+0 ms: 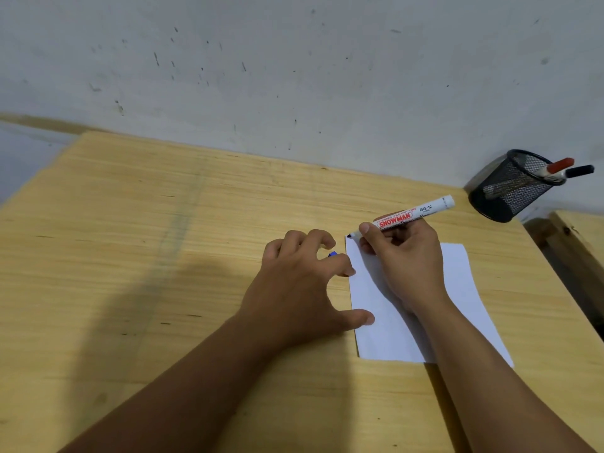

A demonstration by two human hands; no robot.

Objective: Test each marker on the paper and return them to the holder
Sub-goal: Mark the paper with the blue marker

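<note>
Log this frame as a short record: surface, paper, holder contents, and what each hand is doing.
surface: wooden table against a wall
paper: white sheet, flat, no marks visible
holder: black mesh cup, holding a red-capped marker and a black-capped marker
right hand: grips uncapped white marker, tip at the sheet's far left corner
left hand: fingertips pin the sheet's left edge; small blue object under fingers, possibly the cap

Three markers (415,214), one paper (457,289), one holder (510,191), two hands (294,286).

blue cap (332,254): mostly hidden in left hand (304,282) | paper (457,289): part covered by right hand (403,256)
</note>
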